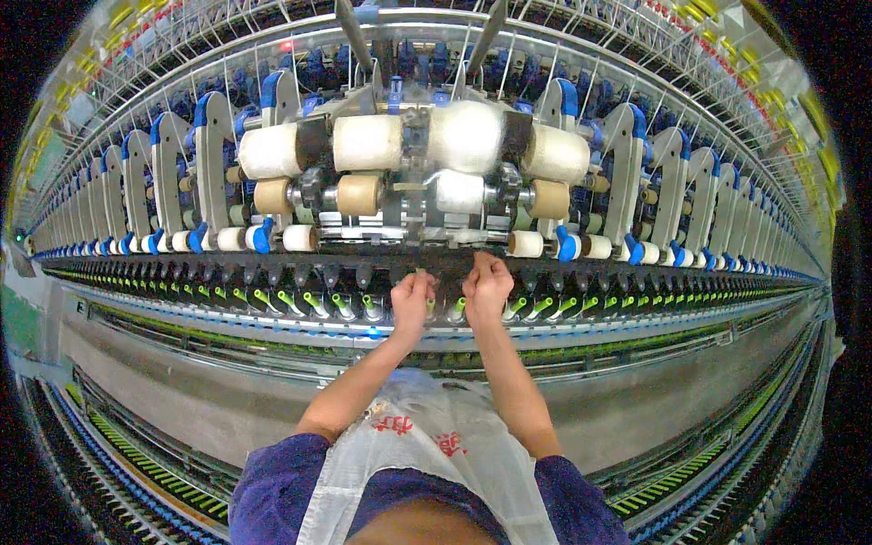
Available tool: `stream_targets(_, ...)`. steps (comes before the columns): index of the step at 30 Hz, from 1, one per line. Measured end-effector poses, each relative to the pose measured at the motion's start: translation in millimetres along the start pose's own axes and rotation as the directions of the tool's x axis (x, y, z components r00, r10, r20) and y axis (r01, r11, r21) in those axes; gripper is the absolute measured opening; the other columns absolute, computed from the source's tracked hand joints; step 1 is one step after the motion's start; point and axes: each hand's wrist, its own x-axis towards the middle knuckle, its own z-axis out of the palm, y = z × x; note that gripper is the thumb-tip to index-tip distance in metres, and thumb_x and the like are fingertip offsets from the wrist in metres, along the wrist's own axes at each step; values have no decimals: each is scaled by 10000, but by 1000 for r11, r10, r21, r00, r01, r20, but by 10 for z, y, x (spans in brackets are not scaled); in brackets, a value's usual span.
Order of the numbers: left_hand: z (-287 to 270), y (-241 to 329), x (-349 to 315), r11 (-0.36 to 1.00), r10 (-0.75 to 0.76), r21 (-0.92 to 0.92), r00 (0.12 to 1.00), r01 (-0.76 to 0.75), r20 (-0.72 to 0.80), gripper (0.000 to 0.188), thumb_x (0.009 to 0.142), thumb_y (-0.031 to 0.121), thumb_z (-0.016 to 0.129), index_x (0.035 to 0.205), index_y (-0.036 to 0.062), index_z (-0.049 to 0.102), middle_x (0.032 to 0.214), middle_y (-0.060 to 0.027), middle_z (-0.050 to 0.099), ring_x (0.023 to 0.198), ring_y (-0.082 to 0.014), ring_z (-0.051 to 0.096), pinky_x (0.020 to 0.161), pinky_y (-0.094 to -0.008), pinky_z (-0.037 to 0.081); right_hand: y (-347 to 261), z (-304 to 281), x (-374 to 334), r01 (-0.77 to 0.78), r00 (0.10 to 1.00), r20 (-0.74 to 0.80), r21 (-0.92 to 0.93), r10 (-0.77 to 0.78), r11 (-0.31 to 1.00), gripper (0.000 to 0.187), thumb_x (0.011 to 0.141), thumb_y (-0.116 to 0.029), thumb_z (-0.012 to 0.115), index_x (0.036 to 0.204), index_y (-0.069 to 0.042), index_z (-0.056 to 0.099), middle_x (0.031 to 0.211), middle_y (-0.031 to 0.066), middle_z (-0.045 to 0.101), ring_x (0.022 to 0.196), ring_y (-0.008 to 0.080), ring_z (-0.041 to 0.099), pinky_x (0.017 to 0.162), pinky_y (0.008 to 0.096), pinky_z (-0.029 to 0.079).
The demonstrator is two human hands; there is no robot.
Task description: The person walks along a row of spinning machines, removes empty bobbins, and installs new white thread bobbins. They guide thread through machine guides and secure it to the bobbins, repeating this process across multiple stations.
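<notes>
Person at a spinning machine, seen from above, near to far. At the lower centre of the frame, a pale apron with red print covered a dark blue shirt, and two bare forearms reached up toward the centre. The left hand was closed just left of centre, its thumb and fingertips drawn together; the right hand, also closed in a pinch, stood slightly higher, just right of it and apart from it. Whether a yarn lay in either pinch could not be told. Around and beyond the hands, the yellow-green spindle tubes ran in a row across the middle of the frame, one standing between the wrists. Above them, at the upper centre, were large white rollers, one with a fuzzy, blurred outline, over smaller tan rollers. Blue-edged grey arms flanked these rollers to left and right; thin rods crossed the top of the frame. The step in hand appeared to be fine fingertip work between the spindle row and the rollers, perhaps on a yarn end. The next move probably called for a steady light pinch, with the knuckles clear of the rollers.
</notes>
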Motion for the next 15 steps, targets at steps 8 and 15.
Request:
stream_targets(8, -282, -85, 1, 995, -90, -32, 994, 92, 56, 302, 948, 281, 497, 798, 41, 602, 614, 21, 544, 408, -42, 362, 363, -219, 276, 28, 342, -365, -239, 971, 9, 61, 239, 969, 47, 837, -41, 577, 812, -56, 540, 518, -14, 393, 424, 89, 353, 397, 233, 307)
stream_targets(15, -274, 22, 186, 984, -58, -151, 975, 91, 213, 324, 947, 300, 486, 917, 2, 611, 647, -23, 563, 457, -55, 419, 406, -215, 320, 39, 425, -189, -403, 915, 126, 282, 382, 871, 41, 853, -62, 565, 864, -27, 547, 583, -18, 384, 433, 86, 322, 396, 257, 304)
